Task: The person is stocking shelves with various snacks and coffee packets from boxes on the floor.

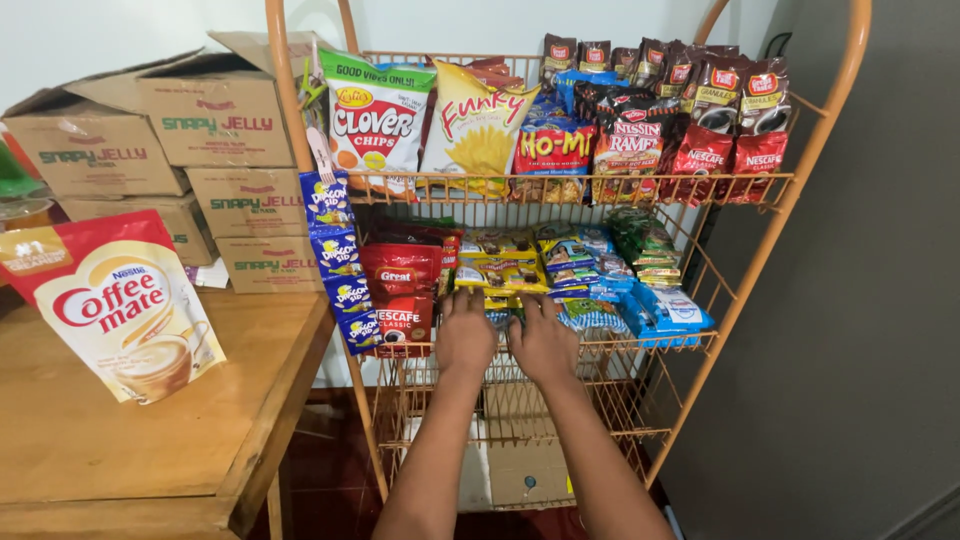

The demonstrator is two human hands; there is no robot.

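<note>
— Rack (pixel 806 150), orange wire, fills the middle of the view, standing against the wall beside a wooden tabletop (pixel 90 440). What sits on that?

— Cardboard boxes (pixel 215 160) stacked at the back of it, and a big creamer pouch (pixel 120 305) standing upright near the front, leaning back a little.

— And the rack's top shelf?

— Chip bags (pixel 375 120) on the left, noodle packs (pixel 625 150) in the middle, red coffee pouches (pixel 745 125) on the right. A strip of blue sachets (pixel 338 265) hangs down the left post.

— The middle shelf?

— Red coffee packs (pixel 402 295) at the left, yellow sachets (pixel 503 262) in the centre, green packs (pixel 645 240) and blue packets (pixel 665 310) to the right. Both hands are on the front of that shelf, side by side, nearly touching.

— Left hand (pixel 466 335)?

— Palm down, fingers reaching in under the yellow sachets, just right of the red coffee packs. The fingertips are hidden among the packets, so I cannot tell whether its grip is closed on anything.

— Right hand (pixel 543 340)?

— Also palm down, fingers spread forward onto the small packets between the yellow sachets and the blue packets. Again the fingertips are buried; whether its grip has hold of one cannot be told.

— Below them?

— Lower wire shelf with a flat piece of cardboard (pixel 520 465) lying in it.
</note>
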